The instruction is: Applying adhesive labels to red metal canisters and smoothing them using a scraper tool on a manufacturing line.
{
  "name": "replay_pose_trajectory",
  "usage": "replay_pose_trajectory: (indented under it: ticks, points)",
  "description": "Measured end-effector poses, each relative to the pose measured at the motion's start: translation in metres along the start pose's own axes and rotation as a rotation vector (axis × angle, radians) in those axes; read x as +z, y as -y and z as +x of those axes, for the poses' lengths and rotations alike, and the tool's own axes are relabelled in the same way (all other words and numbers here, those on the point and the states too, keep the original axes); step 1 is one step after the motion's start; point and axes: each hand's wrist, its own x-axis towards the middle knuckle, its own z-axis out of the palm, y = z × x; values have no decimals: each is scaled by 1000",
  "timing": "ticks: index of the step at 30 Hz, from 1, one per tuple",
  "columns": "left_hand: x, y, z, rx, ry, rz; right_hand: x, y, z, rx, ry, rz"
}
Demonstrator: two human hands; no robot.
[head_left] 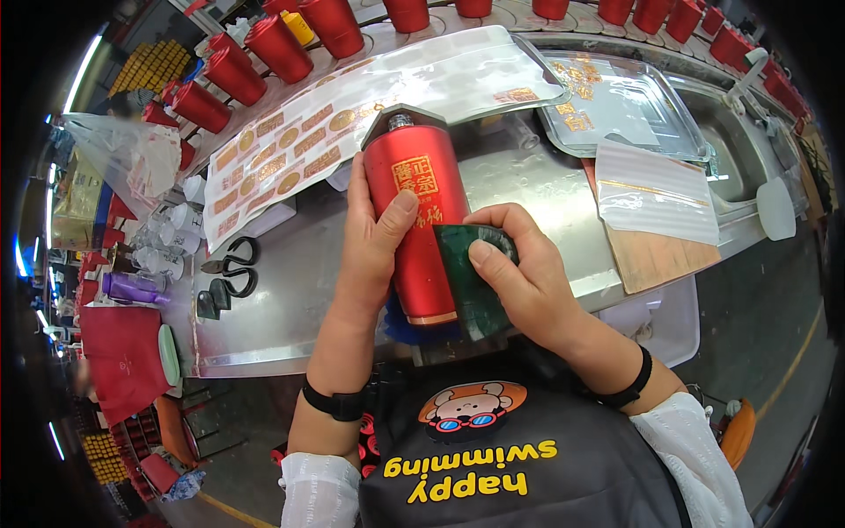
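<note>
A red bottle (424, 282) with gold lettering and a bare threaded neck stands tilted in front of me. My left hand (374, 220) is wrapped round its left side, the thumb lying across the front. In my right hand (532, 268) is a flat dark green scraper (466, 295), pinched between thumb and fingers. Its left edge meets the bottle's right side just below the lettering. Something blue shows behind the bottle's base, partly hidden.
A decal sheet (290, 154) covers the back left of the metal table (290, 308). Black-handled scissors (236, 264) lie at left. At right are a clear tray (700, 136) with gold decals, a wooden board (664, 264) and a sink (748, 167). Red bottles (334, 26) line the back.
</note>
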Motion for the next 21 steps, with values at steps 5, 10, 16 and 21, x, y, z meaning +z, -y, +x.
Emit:
replay_pose_trajectory:
  ticks: [5,10,16,21]
  points:
    - [3,-4,2,7,7,-7,-1,3,2,-34,-13,-31]
    - [0,-1,0,-9,10,-41,-6,8,0,79,26,29]
    - [-2,3,-13,22,-8,4,-41,15,24,-78,-11,-65]
    - [6,-2,-15,-43,-107,-79,-54,34,59,-229,16,-328]
